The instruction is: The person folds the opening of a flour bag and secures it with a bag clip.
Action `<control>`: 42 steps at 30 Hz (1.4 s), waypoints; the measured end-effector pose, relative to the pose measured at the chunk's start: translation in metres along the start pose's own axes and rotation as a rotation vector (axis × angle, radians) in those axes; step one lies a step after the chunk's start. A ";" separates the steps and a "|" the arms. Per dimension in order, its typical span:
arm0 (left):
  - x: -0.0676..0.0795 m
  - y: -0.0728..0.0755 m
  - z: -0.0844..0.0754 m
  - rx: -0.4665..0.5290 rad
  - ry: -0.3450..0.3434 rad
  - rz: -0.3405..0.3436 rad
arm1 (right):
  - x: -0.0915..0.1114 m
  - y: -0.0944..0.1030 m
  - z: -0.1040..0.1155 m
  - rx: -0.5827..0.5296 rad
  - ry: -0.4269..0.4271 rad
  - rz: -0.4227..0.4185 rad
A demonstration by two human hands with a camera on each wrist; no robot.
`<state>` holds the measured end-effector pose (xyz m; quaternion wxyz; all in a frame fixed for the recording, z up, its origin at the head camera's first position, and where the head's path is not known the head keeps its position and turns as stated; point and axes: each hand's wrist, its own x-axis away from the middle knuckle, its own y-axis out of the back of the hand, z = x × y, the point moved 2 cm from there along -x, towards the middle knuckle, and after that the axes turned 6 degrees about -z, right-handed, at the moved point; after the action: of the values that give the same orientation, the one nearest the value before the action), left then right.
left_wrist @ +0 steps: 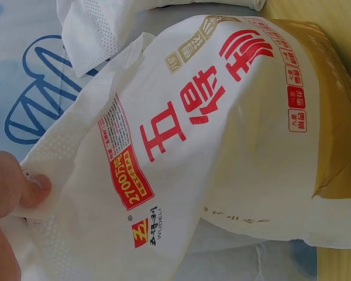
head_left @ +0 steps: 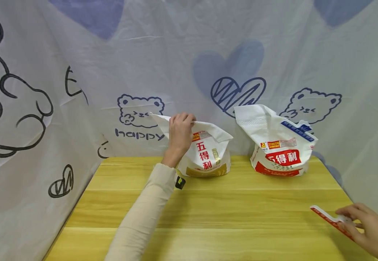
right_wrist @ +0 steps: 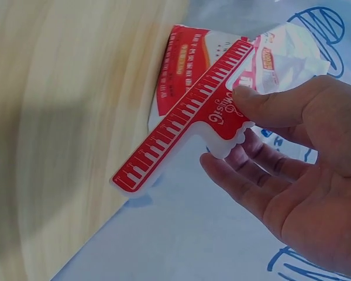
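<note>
My left hand (head_left: pixel 181 132) grips the top edge of a white flour bag (head_left: pixel 205 154) with red lettering and a gold base band. In the left wrist view the thumb (left_wrist: pixel 38 190) presses on the bag's folded rim, while most of the fingers are hidden. At the lower right, my right hand (head_left: pixel 368 226) pinches a red clip (head_left: pixel 329 219) by its grip tab, above the table. The right wrist view shows the clip (right_wrist: pixel 184 120) with a piano-key pattern and the word "Music". It is apart from both bags.
To the right stands a second white flour bag (head_left: pixel 281 156) with a red base, a blue clip (head_left: pixel 298 130) across its folded top. Both bags sit at the back of the wooden table (head_left: pixel 228 217), close to a printed cloth (head_left: pixel 182 65) hung behind and along the sides.
</note>
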<state>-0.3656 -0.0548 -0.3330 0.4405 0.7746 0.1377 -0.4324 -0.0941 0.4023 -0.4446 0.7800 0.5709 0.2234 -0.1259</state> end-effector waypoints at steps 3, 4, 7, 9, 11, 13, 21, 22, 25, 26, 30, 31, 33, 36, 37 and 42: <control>0.000 -0.001 0.000 0.000 0.002 0.005 | -0.003 0.002 0.003 -0.010 0.022 -0.028; 0.000 -0.001 0.000 -0.001 0.002 0.006 | -0.004 0.002 0.005 -0.012 0.033 -0.041; 0.000 -0.001 0.000 -0.007 0.001 0.004 | -0.008 0.003 0.008 -0.013 0.046 -0.057; 0.000 -0.001 0.000 -0.007 0.000 0.003 | -0.010 0.003 0.009 -0.010 0.050 -0.061; 0.000 -0.001 0.001 -0.008 -0.002 0.002 | -0.013 0.003 0.011 -0.006 0.055 -0.061; 0.001 -0.001 0.001 -0.009 -0.002 0.004 | -0.015 0.003 0.013 -0.011 0.060 -0.062; 0.003 0.000 0.002 -0.013 0.004 0.017 | -0.024 0.001 0.020 -0.038 0.032 -0.048; 0.003 0.001 0.002 -0.010 0.004 0.018 | -0.025 0.001 0.021 -0.041 0.037 -0.055; 0.002 0.001 0.001 -0.006 0.006 0.021 | -0.031 0.001 0.024 -0.042 0.055 -0.076; 0.002 0.001 0.001 -0.007 0.006 0.019 | -0.032 0.001 0.025 -0.043 0.061 -0.083; 0.002 0.001 0.001 -0.003 0.007 0.017 | -0.039 0.001 0.029 -0.035 0.067 -0.094; 0.002 0.001 0.001 -0.002 0.007 0.018 | -0.040 0.001 0.030 -0.034 0.066 -0.093; 0.002 0.000 0.000 -0.002 0.005 0.021 | -0.042 0.001 0.032 -0.034 0.059 -0.087; 0.002 0.000 0.001 -0.012 0.001 0.017 | -0.046 0.000 0.035 -0.040 0.048 -0.066; 0.002 0.000 0.001 -0.014 0.001 0.013 | -0.047 0.000 0.036 -0.041 0.046 -0.061; 0.002 0.000 0.001 -0.019 -0.005 0.004 | -0.053 -0.001 0.038 -0.064 0.064 -0.074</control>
<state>-0.3650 -0.0560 -0.3347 0.4488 0.7696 0.1392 -0.4323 -0.1328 0.3628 -0.4101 0.7851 0.5408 0.2729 -0.1293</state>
